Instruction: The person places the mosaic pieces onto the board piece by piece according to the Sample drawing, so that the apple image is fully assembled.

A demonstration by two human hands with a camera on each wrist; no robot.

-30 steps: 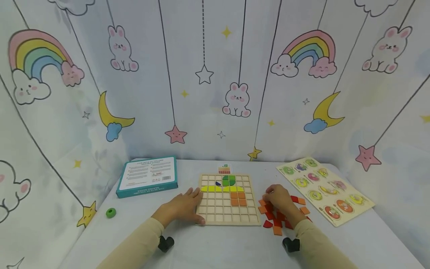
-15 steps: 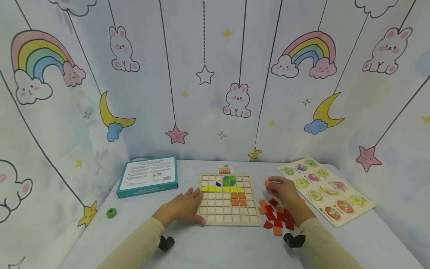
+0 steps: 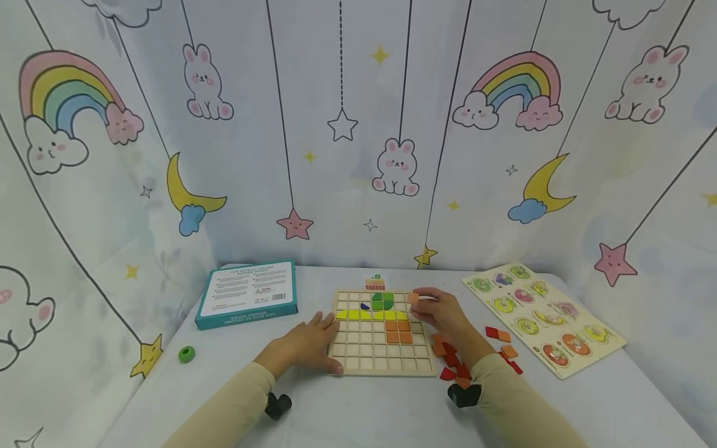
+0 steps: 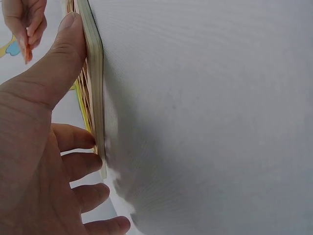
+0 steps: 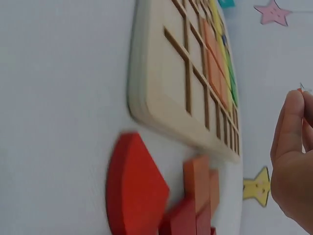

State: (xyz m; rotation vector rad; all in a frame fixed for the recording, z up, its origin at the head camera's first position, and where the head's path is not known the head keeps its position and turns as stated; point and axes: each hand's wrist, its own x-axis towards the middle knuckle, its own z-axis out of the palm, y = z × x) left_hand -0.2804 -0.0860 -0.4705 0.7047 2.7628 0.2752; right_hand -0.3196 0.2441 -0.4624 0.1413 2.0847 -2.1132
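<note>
A wooden grid board (image 3: 358, 362) lies on the table, with yellow, green, blue and orange tiles set in some of its squares. My left hand (image 3: 307, 346) rests at its left edge, thumb by the near corner. In the left wrist view, the thumb lies on the board's rim (image 4: 95, 73) and the other fingers spread along its side. My right hand (image 3: 445, 314) pinches an orange square tile (image 3: 413, 298) between thumb and fingertips, over the board's far right corner. That tile shows edge-on in the left wrist view.
Loose red and orange tiles (image 3: 448, 374) lie right of the board, partly behind the right forearm. Behind it stands a small picture card (image 3: 375, 282). A teal box (image 3: 246, 292) and green bead (image 3: 187, 354) are at left, a fruit puzzle board (image 3: 540, 317) at right.
My right hand has picked an orange tile from the loose pile and carried it up and left to the board's far right corner. The left hand stays in place.
</note>
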